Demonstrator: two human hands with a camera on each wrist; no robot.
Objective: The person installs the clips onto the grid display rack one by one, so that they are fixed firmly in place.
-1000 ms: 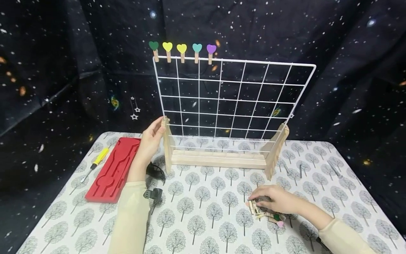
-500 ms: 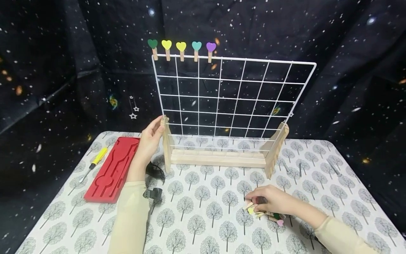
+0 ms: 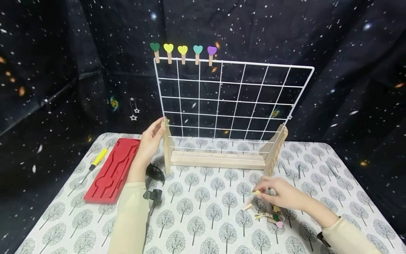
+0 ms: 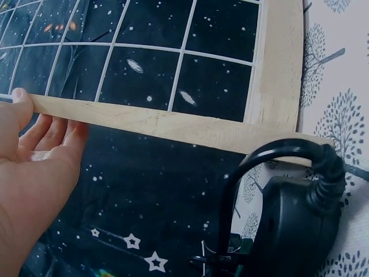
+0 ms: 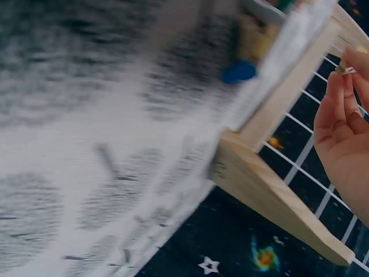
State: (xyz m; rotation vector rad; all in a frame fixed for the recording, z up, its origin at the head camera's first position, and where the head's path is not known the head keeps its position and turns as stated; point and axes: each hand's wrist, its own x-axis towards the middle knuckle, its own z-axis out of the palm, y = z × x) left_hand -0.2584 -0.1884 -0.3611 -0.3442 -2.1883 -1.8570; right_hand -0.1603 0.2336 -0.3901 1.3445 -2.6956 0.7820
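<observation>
My left hand point(image 3: 151, 140) grips the left wooden upright point(image 4: 144, 120) of a stand, thumb on one side and fingers on the other. The stand holds a white wire grid point(image 3: 234, 83), tilted back. Along its top wire sit several heart clothespins, among them a dark green one point(image 3: 154, 47) and a purple one point(image 3: 211, 51). My right hand point(image 3: 279, 193) pinches a small clothespin with a yellow heart point(image 3: 256, 192) between thumb and fingers, just above the table. Beneath that hand lies a loose pile of clothespins point(image 3: 269, 217), with a pink heart point(image 3: 279, 224) showing.
A red moulded tray point(image 3: 111, 173) and a yellow-handled screwdriver point(image 3: 97, 160) lie on the left. Behind the left wrist is a black device with a cable point(image 4: 300, 219). Small metal pieces point(image 3: 332, 169) lie at the right. One clothespin point(image 3: 247, 206) lies apart from the pile.
My right hand has picked a yellow-heart clothespin from the pile and moved up and slightly right with it. The pile has spread a little. My left hand stays on the upright.
</observation>
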